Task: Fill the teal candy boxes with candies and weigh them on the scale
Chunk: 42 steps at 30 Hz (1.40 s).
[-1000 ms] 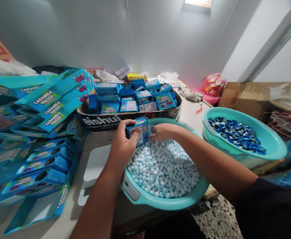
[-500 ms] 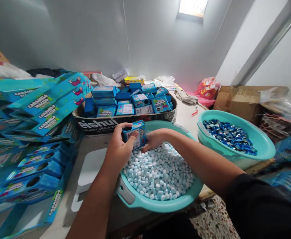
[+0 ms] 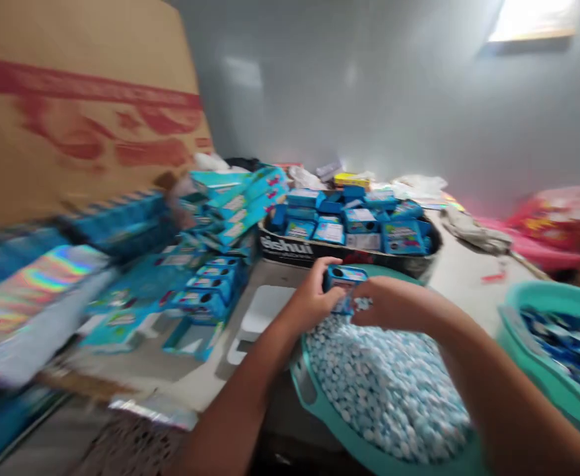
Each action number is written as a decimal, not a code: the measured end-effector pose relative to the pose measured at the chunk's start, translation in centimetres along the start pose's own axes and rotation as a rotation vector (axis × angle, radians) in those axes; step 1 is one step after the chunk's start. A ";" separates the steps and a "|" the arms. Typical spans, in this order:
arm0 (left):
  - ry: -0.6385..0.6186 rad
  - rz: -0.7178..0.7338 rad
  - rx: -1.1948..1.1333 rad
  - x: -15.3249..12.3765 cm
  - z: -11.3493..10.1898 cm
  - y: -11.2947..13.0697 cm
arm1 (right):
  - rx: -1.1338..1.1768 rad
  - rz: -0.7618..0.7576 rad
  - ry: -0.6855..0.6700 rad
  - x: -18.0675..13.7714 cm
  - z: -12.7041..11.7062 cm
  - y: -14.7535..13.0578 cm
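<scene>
In the head view my left hand (image 3: 312,301) is wrapped round a small blue candy box (image 3: 347,274), held over the far left part of a turquoise basin (image 3: 337,436). A dark round hole shows on the box's upper side. Close against the box, my right hand (image 3: 382,301) is curled with a few small white candies (image 3: 362,303) at its fingers; its fingertips are partly hidden. Heaped pale blue and white candies (image 3: 394,390) fill the basin beneath both hands.
Behind the basin, a black carton (image 3: 314,248) holds several blue boxes. A second turquoise basin (image 3: 522,317) with blue lids stands at the right. Left are a white scale-like device (image 3: 265,311), rowed boxes (image 3: 211,291), stacked display cartons (image 3: 235,205) and a large cardboard box (image 3: 86,132).
The view has swung left, bringing the large cardboard box into sight. My right hand has risen from the candies to the blue box, with candies in its fingers. My left hand still holds the box.
</scene>
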State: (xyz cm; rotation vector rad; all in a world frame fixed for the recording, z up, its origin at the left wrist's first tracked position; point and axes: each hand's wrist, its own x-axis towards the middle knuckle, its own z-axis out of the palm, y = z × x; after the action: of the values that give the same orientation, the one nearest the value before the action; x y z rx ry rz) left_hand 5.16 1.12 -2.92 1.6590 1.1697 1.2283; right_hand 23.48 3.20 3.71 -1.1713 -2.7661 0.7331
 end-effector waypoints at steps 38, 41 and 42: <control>-0.124 0.035 0.042 -0.2 -0.6 0.3 | 1.166 -0.020 0.286 1.4 0.1 -0.5; -0.187 0.065 0.093 -0.3 -0.3 0.7 | 1.338 -0.070 0.435 2.2 0.4 -0.9; -0.201 0.077 0.123 -0.4 -0.1 0.8 | 1.387 -0.085 0.476 2.4 0.5 -1.1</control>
State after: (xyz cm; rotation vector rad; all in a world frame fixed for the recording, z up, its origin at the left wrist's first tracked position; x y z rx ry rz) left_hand 5.17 0.49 -2.26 1.8870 1.0833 1.0252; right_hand 20.92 4.05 3.43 -0.6942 -1.2864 1.6206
